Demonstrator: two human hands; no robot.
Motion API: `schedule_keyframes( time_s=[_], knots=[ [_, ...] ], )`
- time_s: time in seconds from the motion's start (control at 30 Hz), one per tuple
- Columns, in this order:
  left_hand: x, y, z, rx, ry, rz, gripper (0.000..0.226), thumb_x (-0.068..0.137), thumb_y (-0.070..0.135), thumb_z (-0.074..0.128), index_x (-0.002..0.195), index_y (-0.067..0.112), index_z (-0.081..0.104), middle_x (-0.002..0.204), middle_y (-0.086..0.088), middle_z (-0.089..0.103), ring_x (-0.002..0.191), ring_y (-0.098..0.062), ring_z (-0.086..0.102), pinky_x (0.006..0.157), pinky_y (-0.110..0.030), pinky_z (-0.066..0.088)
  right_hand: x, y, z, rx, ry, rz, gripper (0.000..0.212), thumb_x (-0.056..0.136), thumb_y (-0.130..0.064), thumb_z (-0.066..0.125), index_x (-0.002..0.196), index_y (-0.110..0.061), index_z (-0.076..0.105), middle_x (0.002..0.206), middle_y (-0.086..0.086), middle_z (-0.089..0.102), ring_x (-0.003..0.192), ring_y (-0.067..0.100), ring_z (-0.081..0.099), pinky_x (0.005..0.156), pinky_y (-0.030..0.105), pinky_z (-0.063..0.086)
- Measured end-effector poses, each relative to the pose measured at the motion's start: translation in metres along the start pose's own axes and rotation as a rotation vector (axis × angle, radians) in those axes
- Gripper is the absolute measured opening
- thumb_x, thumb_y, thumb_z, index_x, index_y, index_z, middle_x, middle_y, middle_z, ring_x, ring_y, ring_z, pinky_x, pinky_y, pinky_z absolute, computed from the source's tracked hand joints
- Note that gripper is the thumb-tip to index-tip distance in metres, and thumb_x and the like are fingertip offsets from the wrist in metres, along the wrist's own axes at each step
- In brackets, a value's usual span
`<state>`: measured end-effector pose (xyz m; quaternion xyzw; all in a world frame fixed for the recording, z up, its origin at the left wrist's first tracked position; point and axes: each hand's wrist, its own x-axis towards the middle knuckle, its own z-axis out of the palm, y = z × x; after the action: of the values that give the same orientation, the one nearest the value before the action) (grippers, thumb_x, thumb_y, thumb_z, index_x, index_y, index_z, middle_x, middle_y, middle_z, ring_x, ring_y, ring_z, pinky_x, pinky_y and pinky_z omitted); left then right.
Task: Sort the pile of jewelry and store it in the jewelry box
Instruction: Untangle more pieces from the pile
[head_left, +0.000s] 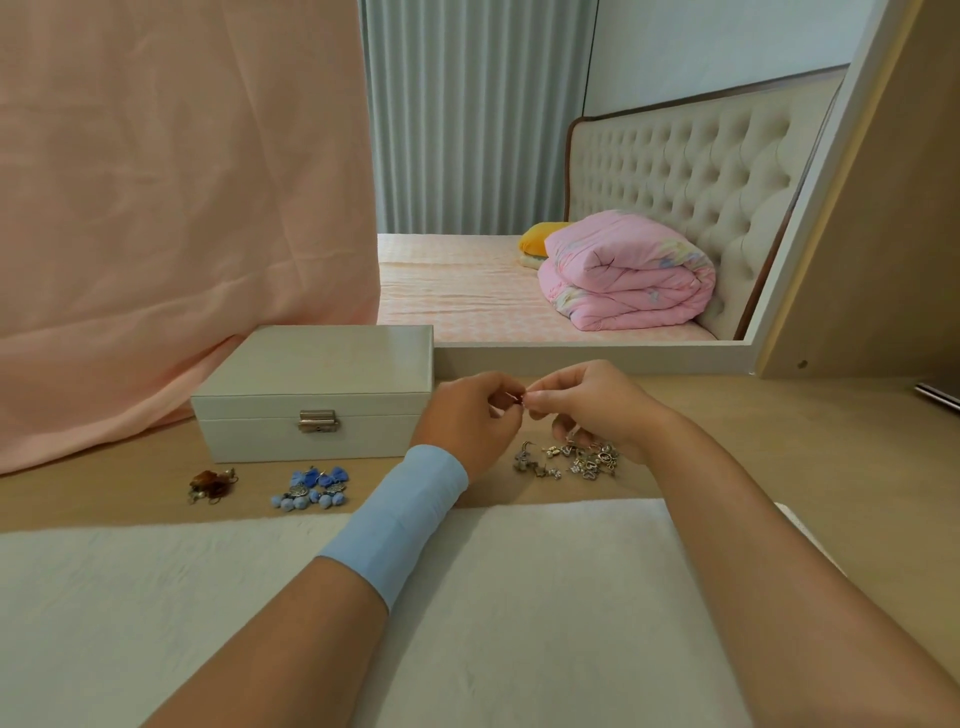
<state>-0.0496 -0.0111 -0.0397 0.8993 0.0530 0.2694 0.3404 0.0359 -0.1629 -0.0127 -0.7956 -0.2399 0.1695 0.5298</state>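
Nearest me lies a white cloth (545, 597) over the near edge of the table (779, 415), and both my forearms reach across it, the left one wearing a pale blue wristband (400, 519). Past the cloth my left hand (467, 421) and right hand (592, 410) meet above the wood. Thumb and forefinger of each pinch the same small reddish piece (521, 399), which is too tiny for me to say what it is. My right hand's lower fingers curl down toward the unsorted pile (576, 460) of silvery bits just beneath; I cannot tell whether they touch it.

Left of my wrist sit two groups that look already sorted: the blue pieces (311, 488) and, further left, the brown pieces (210, 483). Behind them, on the far side, stands the jewelry box (322, 364), lid down and clasp (318, 421) closed.

I judge these things near weightless, hard and slick, with fine hooks and loops that would bend or snag on each other. So I would take each by its solid body or bead with fingertips only, not by the wire, and lift straight up so it comes free of the tangle without dragging its neighbours. The fabric bows probably squash, so I would pinch them lightly. The box looks stiff and smooth. I would steady it with one hand and work the clasp with the other.
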Motion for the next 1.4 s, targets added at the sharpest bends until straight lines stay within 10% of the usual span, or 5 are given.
schedule_keyframes(
  time_s=[0.43, 0.77, 1.03, 1.23, 1.4],
  knots=[
    [-0.039, -0.029, -0.072, 0.407, -0.106, -0.046, 0.004, 0.088, 0.036, 0.068, 0.086, 0.036, 0.071, 0.070, 0.025, 0.056, 0.075, -0.007, 0.058, 0.066, -0.023, 0.042, -0.008, -0.016, 0.057, -0.211, -0.109, -0.091, 0.016, 0.076, -0.009, 0.087, 0.090, -0.013, 0.078, 0.084, 0.000, 0.076, 0.051, 0.014, 0.060, 0.054, 0.023, 0.049],
    [-0.043, -0.053, -0.086, 0.439, -0.431, -0.075, 0.016, 0.087, 0.027, 0.066, 0.092, 0.040, 0.073, 0.084, 0.024, 0.061, 0.084, -0.003, 0.060, 0.076, -0.021, 0.051, -0.012, 0.000, 0.093, -0.641, -0.110, -0.197, 0.021, 0.085, -0.025, 0.078, 0.104, -0.031, 0.078, 0.101, -0.010, 0.072, 0.089, 0.008, 0.064, 0.085, 0.025, 0.051],
    [-0.042, -0.049, -0.075, 0.470, -0.383, -0.018, 0.029, 0.093, 0.027, 0.057, 0.119, 0.038, 0.063, 0.109, 0.015, 0.067, 0.093, -0.010, 0.059, 0.083, -0.027, 0.050, -0.011, 0.000, 0.085, -0.697, -0.102, -0.198, 0.026, 0.089, -0.023, 0.072, 0.113, -0.031, 0.075, 0.102, -0.013, 0.071, 0.092, 0.006, 0.062, 0.079, 0.017, 0.042],
    [-0.039, -0.056, -0.077, 0.541, -0.367, -0.042, 0.017, 0.090, 0.037, 0.062, 0.104, 0.037, 0.071, 0.105, 0.012, 0.067, 0.096, -0.013, 0.061, 0.080, -0.027, 0.050, -0.012, -0.002, 0.091, -0.701, -0.122, -0.212, 0.016, 0.089, -0.024, 0.071, 0.101, -0.031, 0.079, 0.096, -0.013, 0.073, 0.073, -0.006, 0.059, 0.062, 0.004, 0.037],
    [-0.038, -0.056, -0.087, 0.517, -0.417, -0.074, 0.016, 0.088, 0.036, 0.065, 0.103, 0.037, 0.071, 0.101, 0.014, 0.069, 0.094, -0.011, 0.062, 0.076, -0.024, 0.047, -0.011, 0.001, 0.102, -0.668, -0.105, -0.226, 0.021, 0.086, -0.024, 0.072, 0.105, -0.033, 0.076, 0.090, -0.013, 0.073, 0.066, -0.007, 0.055, 0.074, 0.022, 0.048]
  ],
)
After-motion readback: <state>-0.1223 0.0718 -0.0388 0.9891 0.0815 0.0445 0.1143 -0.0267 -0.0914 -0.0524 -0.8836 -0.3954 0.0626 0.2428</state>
